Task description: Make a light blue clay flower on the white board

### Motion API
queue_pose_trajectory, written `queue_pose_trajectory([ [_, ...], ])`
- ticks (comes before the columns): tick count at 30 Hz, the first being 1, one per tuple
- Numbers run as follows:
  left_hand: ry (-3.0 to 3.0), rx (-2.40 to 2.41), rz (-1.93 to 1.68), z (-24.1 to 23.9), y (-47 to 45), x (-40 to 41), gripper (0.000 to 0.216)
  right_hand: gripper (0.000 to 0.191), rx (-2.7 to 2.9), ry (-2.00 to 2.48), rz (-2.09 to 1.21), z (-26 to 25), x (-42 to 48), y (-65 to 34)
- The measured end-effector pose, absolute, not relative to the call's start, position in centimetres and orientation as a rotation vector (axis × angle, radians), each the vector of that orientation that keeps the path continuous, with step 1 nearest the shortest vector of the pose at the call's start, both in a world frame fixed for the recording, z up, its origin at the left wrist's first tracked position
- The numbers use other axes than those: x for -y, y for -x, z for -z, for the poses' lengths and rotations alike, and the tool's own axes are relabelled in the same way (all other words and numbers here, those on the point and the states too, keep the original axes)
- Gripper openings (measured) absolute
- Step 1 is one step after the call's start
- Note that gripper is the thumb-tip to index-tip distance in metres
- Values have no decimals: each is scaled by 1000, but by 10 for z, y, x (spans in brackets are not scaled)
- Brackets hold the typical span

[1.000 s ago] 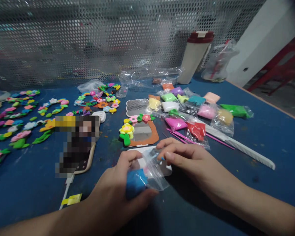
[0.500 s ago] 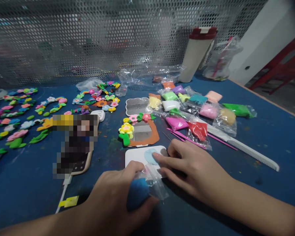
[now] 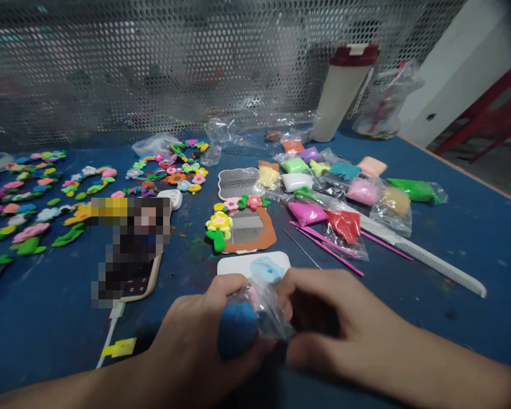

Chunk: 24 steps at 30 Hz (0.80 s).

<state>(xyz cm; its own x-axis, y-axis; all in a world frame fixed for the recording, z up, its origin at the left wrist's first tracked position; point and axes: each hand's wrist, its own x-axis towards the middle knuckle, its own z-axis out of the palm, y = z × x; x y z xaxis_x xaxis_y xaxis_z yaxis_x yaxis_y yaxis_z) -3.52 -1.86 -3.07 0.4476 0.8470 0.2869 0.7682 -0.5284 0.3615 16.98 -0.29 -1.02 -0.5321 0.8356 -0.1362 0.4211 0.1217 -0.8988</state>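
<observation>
My left hand (image 3: 200, 335) is closed round a clear plastic bag (image 3: 272, 312) with a lump of blue clay (image 3: 238, 326) in it. At the bag's mouth, my right hand (image 3: 336, 329) has curled fingers against the plastic; its thumb is blurred. Just beyond both hands lies a white rectangular board (image 3: 234, 264), partly hidden by them. A flattened light-blue clay patch (image 3: 266, 266) is on it, with a darker blue spot. Behind the board is a mirror frame (image 3: 266, 236), part covered in brown clay, with clay flowers (image 3: 219, 224) at its left and top.
Several bags of coloured clay (image 3: 306, 213) lie at the right, beside pink tools (image 3: 336, 255), a thin needle (image 3: 302, 248) and a white comb (image 3: 443, 267). A phone (image 3: 153, 278) with a cable lies left. Flower-decorated frames (image 3: 89, 179) fill the far left. A tumbler (image 3: 340, 96) stands behind.
My right hand has drawn back from the light-blue patch to the bag's mouth. A darker blue spot now shows on the patch. My left hand keeps its hold on the bag.
</observation>
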Motion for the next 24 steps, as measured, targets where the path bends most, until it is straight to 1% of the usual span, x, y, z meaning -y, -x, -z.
queue_pose_trajectory([
  [2,-2447,-1372,-766,31,35,19,47,24,1989,1175,-1485,9,8,-166],
  [5,-2296,-1208,-951,23,37,20,53,22,1725,1177,-1643,9,8,-164],
  [7,-2153,-1131,-928,15,38,18,52,23,1547,1173,-1752,10,5,-164],
  [8,-2099,-1046,-887,10,38,16,42,24,1494,1171,-1783,11,4,-164],
  [9,-2010,-1063,-789,6,37,15,22,25,1464,1173,-1806,12,3,-164],
  [10,-1971,-1082,-770,3,36,12,8,26,1444,1182,-1825,12,2,-164],
  [13,-1886,-1205,-701,-2,33,7,18,29,1398,1225,-1868,13,3,-165],
  [15,-1812,-1264,-661,-5,32,5,19,29,1401,1231,-1875,11,4,-166],
  [19,-1689,-1207,-661,-10,33,7,25,30,1425,1142,-1874,6,6,-167],
  [21,-1675,-1202,-668,-12,32,8,25,32,1416,1092,-1873,6,7,-166],
  [24,-1709,-1278,-671,-11,28,10,23,27,1415,1014,-1892,9,9,-162],
])
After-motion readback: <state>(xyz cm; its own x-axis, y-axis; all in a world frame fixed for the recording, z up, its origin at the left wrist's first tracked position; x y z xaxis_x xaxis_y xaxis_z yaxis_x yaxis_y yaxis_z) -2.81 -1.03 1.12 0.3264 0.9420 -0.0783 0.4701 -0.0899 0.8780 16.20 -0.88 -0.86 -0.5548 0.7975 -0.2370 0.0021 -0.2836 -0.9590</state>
